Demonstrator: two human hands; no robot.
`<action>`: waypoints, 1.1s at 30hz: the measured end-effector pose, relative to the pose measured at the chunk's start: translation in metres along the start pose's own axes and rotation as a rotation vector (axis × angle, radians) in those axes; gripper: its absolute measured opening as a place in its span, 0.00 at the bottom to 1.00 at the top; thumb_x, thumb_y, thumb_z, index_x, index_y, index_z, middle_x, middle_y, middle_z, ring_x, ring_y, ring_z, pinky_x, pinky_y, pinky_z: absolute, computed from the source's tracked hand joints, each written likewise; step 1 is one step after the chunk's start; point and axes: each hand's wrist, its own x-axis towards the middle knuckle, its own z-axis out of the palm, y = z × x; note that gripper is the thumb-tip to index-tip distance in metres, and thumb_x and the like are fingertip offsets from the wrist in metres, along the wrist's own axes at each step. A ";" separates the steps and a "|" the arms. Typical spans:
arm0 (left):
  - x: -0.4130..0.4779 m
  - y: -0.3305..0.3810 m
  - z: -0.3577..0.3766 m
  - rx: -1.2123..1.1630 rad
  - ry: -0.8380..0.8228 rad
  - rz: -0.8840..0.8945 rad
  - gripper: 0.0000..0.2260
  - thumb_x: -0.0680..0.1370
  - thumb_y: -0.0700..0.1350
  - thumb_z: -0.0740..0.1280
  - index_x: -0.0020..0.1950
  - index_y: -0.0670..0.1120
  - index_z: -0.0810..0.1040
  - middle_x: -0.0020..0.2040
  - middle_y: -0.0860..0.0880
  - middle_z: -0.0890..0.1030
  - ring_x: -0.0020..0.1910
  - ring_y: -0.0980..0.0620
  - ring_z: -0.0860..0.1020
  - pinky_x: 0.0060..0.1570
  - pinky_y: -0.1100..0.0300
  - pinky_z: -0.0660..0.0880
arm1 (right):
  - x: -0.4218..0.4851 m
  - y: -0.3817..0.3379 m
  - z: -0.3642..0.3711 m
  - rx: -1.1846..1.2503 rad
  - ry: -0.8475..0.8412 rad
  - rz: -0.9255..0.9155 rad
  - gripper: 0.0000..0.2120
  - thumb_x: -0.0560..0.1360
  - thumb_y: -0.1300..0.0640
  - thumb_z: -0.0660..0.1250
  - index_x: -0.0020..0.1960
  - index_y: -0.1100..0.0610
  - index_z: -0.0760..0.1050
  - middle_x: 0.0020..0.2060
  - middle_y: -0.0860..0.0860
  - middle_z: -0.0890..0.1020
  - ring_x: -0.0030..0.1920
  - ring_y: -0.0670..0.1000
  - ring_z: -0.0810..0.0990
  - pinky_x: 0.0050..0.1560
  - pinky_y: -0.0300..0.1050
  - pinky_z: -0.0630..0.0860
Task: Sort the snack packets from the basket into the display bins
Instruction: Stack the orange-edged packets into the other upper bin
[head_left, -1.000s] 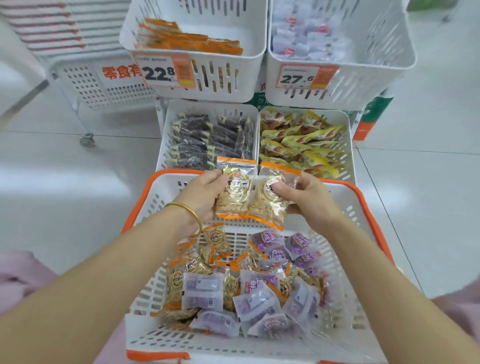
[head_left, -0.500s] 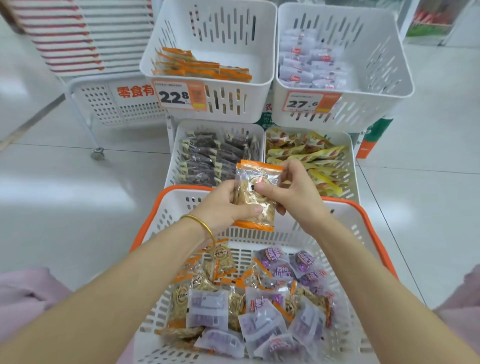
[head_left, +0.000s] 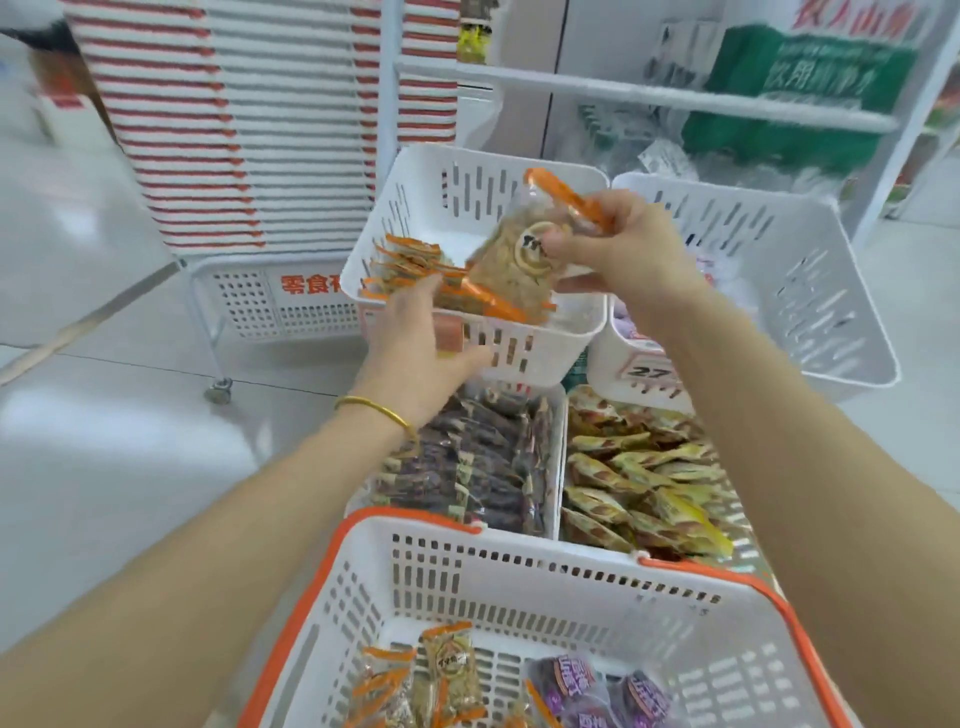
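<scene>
Head view: nearest lies the white slotted plastic basket with an orange rim (head_left: 415, 526), holding more clear orange-edged snack packets (head_left: 452, 670) at its near left and purple foil packets (head_left: 571, 686) beside them. Beyond its far rim sit two low white bins, one of dark brown packets (head_left: 483, 457), one of yellow packets (head_left: 644, 483). Above them, the left hand (head_left: 415, 343) reaches over the front wall of the upper left white slotted bin (head_left: 519, 353), its grip spread, thumb splayed; blur hides whether the fingers touch the flat orange-edged packets (head_left: 410, 260) at that bin's left side. The right hand (head_left: 618, 249) pinches the held orange-edged packet of tan snack (head_left: 514, 260) by its upper end, tilted over the bin's middle. The upper right white bin (head_left: 810, 291) stands just beside.

The placing step looks to be in hand. Next, the held packet should be lowered flat beside its matches and released, then the basket revisited.
</scene>
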 end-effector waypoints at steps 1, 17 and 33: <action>0.009 -0.006 -0.001 0.126 0.037 0.056 0.34 0.72 0.52 0.71 0.73 0.45 0.62 0.72 0.46 0.65 0.72 0.47 0.60 0.71 0.52 0.57 | 0.021 -0.001 0.007 -0.058 0.080 -0.066 0.06 0.71 0.65 0.71 0.44 0.58 0.76 0.41 0.55 0.81 0.39 0.51 0.82 0.40 0.48 0.82; 0.033 -0.065 0.031 0.671 0.088 0.236 0.38 0.68 0.59 0.70 0.73 0.42 0.65 0.72 0.37 0.65 0.72 0.37 0.61 0.70 0.41 0.49 | 0.161 0.074 0.066 -0.741 -0.273 0.037 0.13 0.73 0.62 0.69 0.57 0.59 0.74 0.54 0.55 0.78 0.53 0.54 0.77 0.57 0.49 0.75; -0.062 -0.022 0.009 0.546 -0.058 0.437 0.26 0.67 0.43 0.75 0.62 0.39 0.74 0.69 0.36 0.69 0.70 0.37 0.63 0.67 0.39 0.63 | -0.070 0.039 0.010 -0.062 -0.191 -0.033 0.22 0.72 0.73 0.56 0.57 0.51 0.73 0.57 0.51 0.78 0.57 0.49 0.78 0.52 0.45 0.79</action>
